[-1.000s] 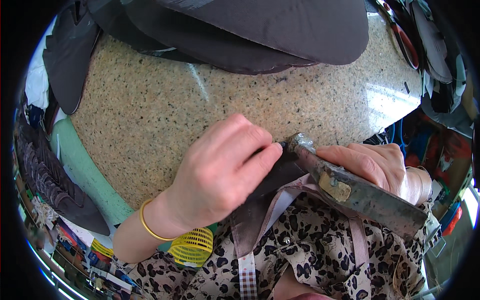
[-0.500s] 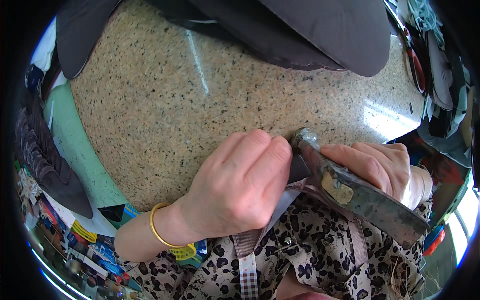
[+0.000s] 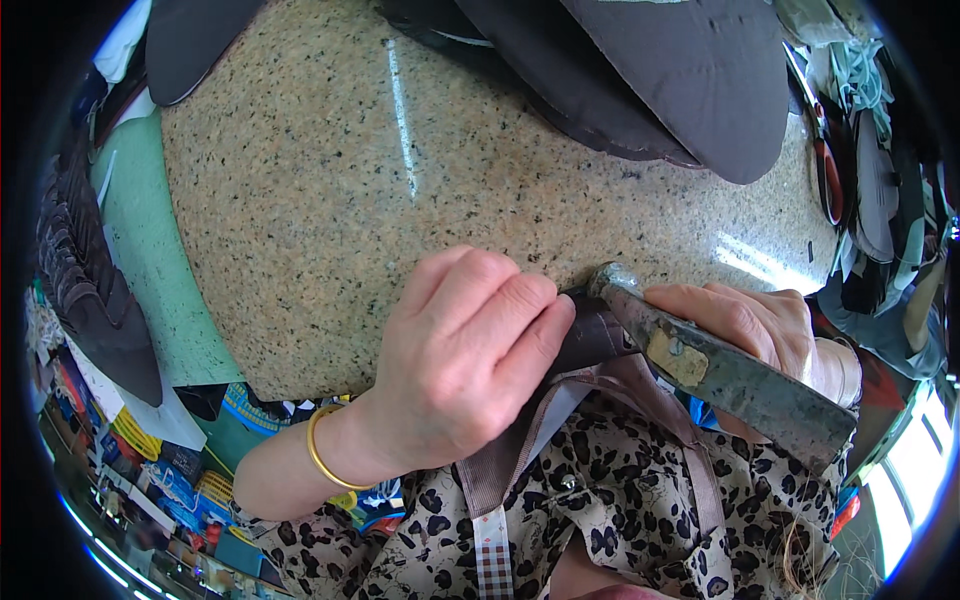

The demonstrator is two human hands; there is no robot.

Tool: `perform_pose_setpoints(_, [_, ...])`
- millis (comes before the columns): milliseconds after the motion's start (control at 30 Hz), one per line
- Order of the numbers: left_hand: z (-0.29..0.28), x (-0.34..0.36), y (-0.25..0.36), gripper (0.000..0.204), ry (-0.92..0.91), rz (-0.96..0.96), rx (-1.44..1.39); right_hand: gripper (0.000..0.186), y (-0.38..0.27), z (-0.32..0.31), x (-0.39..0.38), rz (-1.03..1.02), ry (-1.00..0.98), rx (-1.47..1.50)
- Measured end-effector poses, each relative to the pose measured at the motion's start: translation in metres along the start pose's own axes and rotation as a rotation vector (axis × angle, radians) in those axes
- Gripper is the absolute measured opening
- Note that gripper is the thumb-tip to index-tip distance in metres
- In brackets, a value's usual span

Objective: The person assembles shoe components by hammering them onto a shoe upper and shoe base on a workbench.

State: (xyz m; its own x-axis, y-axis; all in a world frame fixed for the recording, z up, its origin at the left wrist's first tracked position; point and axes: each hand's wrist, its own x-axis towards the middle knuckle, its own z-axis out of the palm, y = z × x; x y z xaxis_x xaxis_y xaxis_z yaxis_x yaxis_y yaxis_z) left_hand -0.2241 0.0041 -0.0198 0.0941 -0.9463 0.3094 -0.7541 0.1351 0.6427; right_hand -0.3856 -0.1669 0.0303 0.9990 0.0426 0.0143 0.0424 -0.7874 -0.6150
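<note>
A person's two bare hands worked close to the body, at the near edge of a tan, black-speckled stone surface (image 3: 290, 220). The left hand (image 3: 465, 360), a gold bangle (image 3: 312, 445) around its wrist, was curled into a loose fist, knuckles up. Just beside its index finger lay a small, dark brown, smooth, leather-like piece (image 3: 597, 342), partly covered by the hand, at the surface's near edge. The left fingertips were hidden, so it could not be told whether they pinched the piece.

The right hand (image 3: 750, 325) was wrapped around a worn grey metal hammer (image 3: 730, 385), its fingers seen behind the long head. The head slanted from a rounded end, near the small piece, down to a broad flat end at the lower right; a tan wooden plug (image 3: 678, 358) showed in its side.

At the far side of the surface lay large, overlapping dark brown rounded sheets (image 3: 690, 90). Scissors with red and black handles (image 3: 829, 185) lay at the far right. On the left, a row of overlapping dark brown pieces (image 3: 95, 270) lay beside a pale green sheet (image 3: 150, 260). The person wore a leopard-print top (image 3: 625, 490) with mauve straps (image 3: 484, 485) over it.
</note>
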Motion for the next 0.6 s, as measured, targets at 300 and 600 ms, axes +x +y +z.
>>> perform_pose_setpoints(300, [0.005,-0.003,0.011,0.027,0.010,0.015,0.084,0.043,-0.001,0.004,0.006,-0.009,0.004,-0.044])
perform_pose_setpoints(600, [-0.004,-0.008,-0.006,0.026,-0.009,-0.042,0.005,0.044,0.003,0.005,0.006,0.038,-0.034,0.053])
